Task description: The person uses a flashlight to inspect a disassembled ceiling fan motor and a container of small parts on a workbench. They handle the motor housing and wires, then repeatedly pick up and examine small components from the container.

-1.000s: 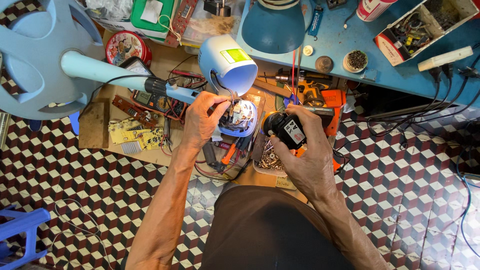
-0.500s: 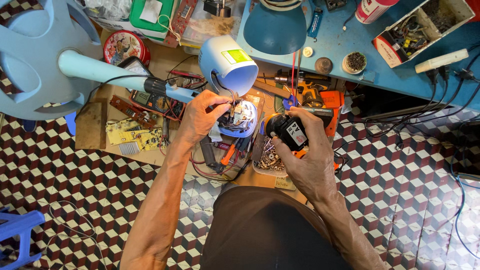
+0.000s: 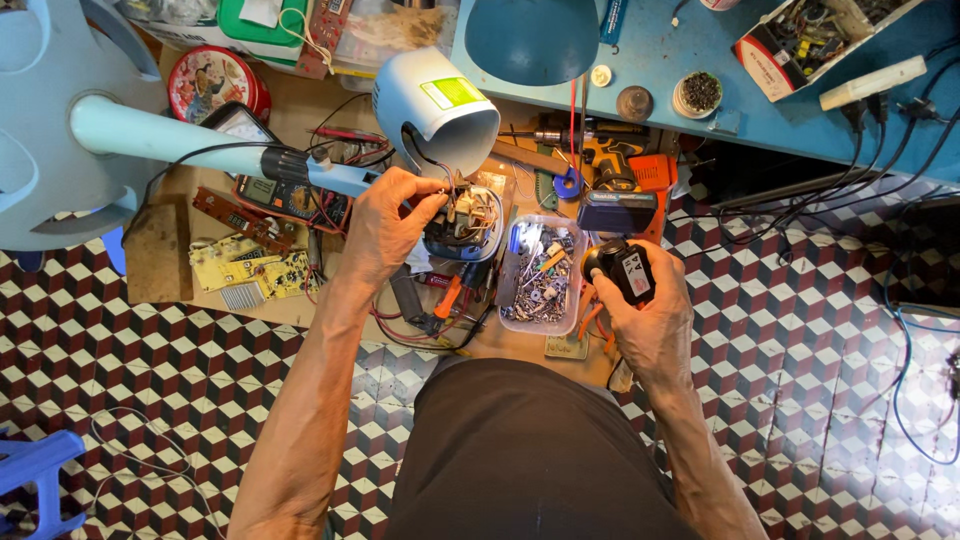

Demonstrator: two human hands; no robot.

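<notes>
The left hand point(image 3: 385, 222) pinches the wires of the open fan motor point(image 3: 462, 218), and its fingertips hide part of them. The right hand point(image 3: 650, 320) is wrapped tight around one black drill battery point(image 3: 625, 270), covering its lower half. One clear tray point(image 3: 540, 272) of screws sits between the hands. One blue fan pole point(image 3: 165, 140) is cut off at the left edge.

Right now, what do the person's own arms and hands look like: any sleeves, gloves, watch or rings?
Both forearms are bare, with no sleeves in view. The left hand and right hand wear no gloves, and no watch, ring or band shows. Dark shorts or trousers cover the lap.
</notes>
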